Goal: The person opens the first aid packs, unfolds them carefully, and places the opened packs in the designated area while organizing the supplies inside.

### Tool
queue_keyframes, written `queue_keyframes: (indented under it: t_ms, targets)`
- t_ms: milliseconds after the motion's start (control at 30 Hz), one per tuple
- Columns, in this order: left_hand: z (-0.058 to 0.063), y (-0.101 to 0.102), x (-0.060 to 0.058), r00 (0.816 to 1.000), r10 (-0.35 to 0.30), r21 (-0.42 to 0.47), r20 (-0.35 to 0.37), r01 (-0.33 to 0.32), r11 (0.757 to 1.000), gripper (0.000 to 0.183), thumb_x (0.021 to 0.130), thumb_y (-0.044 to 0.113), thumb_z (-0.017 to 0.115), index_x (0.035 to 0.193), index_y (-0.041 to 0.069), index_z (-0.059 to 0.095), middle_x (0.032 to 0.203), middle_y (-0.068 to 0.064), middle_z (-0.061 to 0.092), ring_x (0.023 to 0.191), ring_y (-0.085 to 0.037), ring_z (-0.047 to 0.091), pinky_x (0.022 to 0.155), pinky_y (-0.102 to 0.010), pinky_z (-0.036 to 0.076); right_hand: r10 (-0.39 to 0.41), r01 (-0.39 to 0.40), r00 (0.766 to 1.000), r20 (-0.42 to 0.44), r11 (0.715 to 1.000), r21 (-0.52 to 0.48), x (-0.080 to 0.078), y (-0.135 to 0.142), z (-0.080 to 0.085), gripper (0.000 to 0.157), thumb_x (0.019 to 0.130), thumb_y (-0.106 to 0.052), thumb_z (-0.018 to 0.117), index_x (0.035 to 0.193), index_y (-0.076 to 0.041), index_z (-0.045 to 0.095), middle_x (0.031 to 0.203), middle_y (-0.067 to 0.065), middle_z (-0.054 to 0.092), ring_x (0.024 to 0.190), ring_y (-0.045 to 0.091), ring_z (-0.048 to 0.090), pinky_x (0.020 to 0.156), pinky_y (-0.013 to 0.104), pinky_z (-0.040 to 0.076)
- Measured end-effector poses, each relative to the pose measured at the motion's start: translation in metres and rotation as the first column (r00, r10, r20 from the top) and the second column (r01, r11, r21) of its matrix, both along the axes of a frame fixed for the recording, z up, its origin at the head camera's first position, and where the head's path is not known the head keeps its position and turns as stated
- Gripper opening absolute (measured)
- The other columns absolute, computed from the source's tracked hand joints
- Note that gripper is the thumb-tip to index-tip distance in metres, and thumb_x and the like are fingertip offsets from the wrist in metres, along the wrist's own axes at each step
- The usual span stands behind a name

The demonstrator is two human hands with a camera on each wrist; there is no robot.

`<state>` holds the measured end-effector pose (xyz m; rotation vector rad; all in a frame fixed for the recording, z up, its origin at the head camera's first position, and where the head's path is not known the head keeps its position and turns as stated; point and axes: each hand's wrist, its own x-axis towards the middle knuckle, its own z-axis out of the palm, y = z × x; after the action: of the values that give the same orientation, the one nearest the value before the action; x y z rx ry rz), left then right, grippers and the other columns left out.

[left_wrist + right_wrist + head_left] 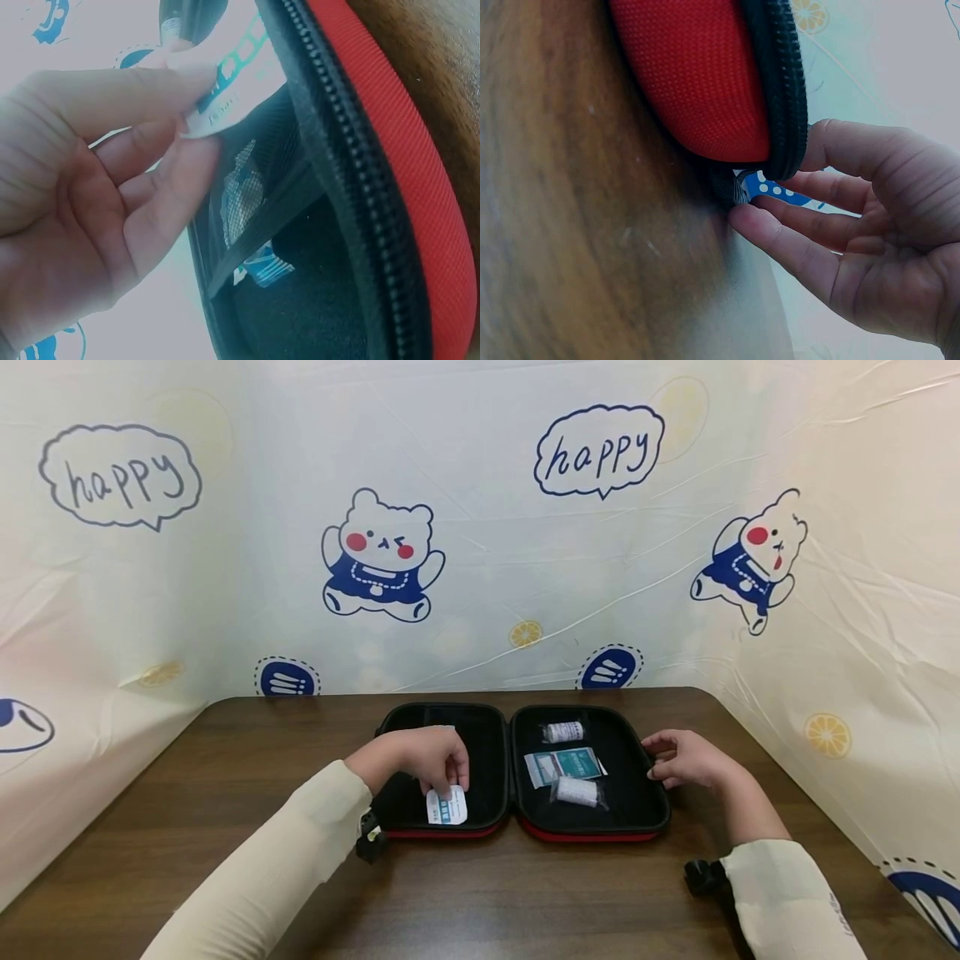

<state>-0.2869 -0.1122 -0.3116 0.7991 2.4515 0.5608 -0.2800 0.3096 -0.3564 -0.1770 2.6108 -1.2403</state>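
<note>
A red and black zippered case [512, 793] lies unfolded on the table, its two black-lined halves side by side. Over the left half, my left hand [437, 758] pinches a white packet with teal print [447, 807] between thumb and fingers; it also shows as a packet [247, 82] in the left wrist view. My right hand [690, 758] holds the outer rim of the right half, fingers at its zippered edge [787, 112]. In that half lie two wrapped white rolls, one at the back [562, 732] and one in front [577, 792], with teal packets [566, 765] between them.
The brown wooden table [465, 893] runs up to a printed cloth backdrop [480, 543]. In the left wrist view, a mesh pocket [262, 176] lines the left half, with a netted item [244, 199] and a small blue-white packet [266, 266] there.
</note>
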Motion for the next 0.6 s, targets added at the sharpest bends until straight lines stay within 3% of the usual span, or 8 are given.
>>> queue_keyframes:
  t_ms: [267,600]
  targets:
    - [0.004,-0.010,0.000,1.000,-0.001,0.084,0.020,-0.001,0.996,0.017,0.084,-0.003,0.072,0.083,0.014,0.072,0.085,-0.002,0.065,0.075,-0.017,0.065,0.059,-0.031,0.058,-0.002,0.002,1.000,-0.001,1.000,0.001,0.001,0.000,-0.001,0.059,0.081,0.000,0.074,0.132,0.010,0.046,0.126,0.034,0.051,0.093,0.029,0.061,0.076,0.041,0.058]
    - [0.006,-0.027,0.000,0.999,0.053,0.196,-0.009,-0.051,0.979,0.012,0.087,-0.001,0.069,0.090,0.010,0.071,0.090,-0.004,0.065,0.080,-0.020,0.063,0.061,-0.031,0.058,-0.001,0.001,1.000,0.004,1.000,-0.005,0.001,0.000,0.000,0.059,0.081,0.001,0.074,0.132,0.010,0.046,0.128,0.035,0.050,0.093,0.029,0.061,0.076,0.041,0.058]
